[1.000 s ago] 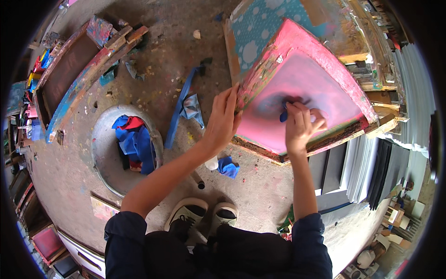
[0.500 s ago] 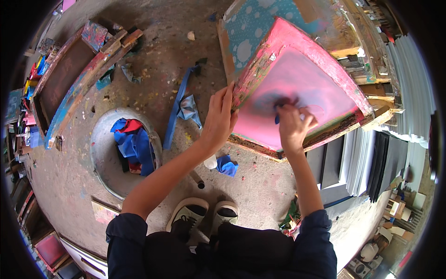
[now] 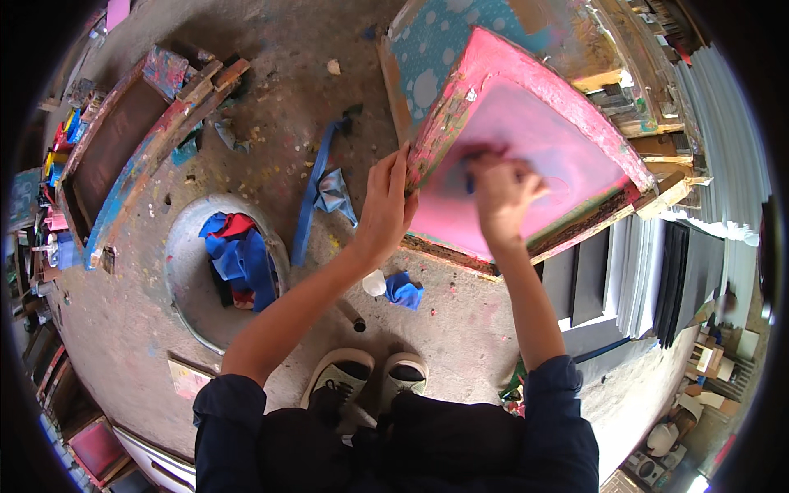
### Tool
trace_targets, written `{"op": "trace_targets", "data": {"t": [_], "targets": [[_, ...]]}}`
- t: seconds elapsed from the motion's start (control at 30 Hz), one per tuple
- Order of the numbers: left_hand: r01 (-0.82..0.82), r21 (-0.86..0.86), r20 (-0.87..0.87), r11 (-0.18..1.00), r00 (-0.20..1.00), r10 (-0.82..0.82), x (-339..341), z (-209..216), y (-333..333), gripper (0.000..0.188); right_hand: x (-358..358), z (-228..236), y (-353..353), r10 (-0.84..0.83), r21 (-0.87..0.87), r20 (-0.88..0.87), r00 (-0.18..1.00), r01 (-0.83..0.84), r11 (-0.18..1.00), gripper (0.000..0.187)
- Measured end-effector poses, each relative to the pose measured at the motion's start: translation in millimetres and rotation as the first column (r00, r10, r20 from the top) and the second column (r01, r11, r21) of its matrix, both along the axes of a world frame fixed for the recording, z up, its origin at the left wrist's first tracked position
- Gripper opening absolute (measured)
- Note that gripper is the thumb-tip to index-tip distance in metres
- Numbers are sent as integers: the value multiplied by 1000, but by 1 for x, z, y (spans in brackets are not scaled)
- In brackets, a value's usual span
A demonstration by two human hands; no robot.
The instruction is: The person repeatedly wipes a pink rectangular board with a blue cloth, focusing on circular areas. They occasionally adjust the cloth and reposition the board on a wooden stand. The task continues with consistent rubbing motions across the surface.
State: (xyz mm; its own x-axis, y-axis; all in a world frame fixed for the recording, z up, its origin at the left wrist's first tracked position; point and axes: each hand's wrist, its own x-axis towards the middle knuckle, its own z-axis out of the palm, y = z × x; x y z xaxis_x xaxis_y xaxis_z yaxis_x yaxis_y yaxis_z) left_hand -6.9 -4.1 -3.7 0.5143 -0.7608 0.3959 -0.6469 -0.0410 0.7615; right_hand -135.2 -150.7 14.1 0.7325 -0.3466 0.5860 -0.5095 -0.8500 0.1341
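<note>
— Right grip [image 3: 503,195]: what's it holding?
— Dark-blue rag [image 3: 471,182], motion-blurred, against the pink-framed silkscreen [image 3: 542,135].
— And the left grip [image 3: 383,205]?
— On the silkscreen's left edge; whether clasped, I cannot tell.
— Where's the silkscreen?
— Tilted before a spotted blue panel [image 3: 423,62], right of the grey bucket [image 3: 184,275].

Worn on a person's head, the left of two side-by-side fisheye cameras looks steeply down past sleeves [image 3: 228,423] and shoes [image 3: 345,370], the left hand [image 3: 383,205] and right hand [image 3: 503,197] at close range near mid-frame, with a wide sweep of floor [image 3: 123,320] bending toward the margins.
</note>
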Motion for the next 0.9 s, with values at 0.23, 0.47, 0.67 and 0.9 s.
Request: {"op": "trace_targets", "data": {"t": [0.23,0.47,0.67,0.9], "targets": [[-7,-42,33,999,999,8,2,-1,1,68,-1,6,4,17,-40,110,994,-12,999,20],[17,-24,15,1000,1000,-17,6,0,-1,66,-9,2,8,71,-21,75,995,-69,997,25],[61,-10,0,998,998,-61,0,-1,-3,65,5,-9,25,30,61,132,991,-39,997,24],[15,16,24,1000,1000,-15,0,-6,-4,60,20,-12,28,-144,184,225,964,103,977,27]]}}
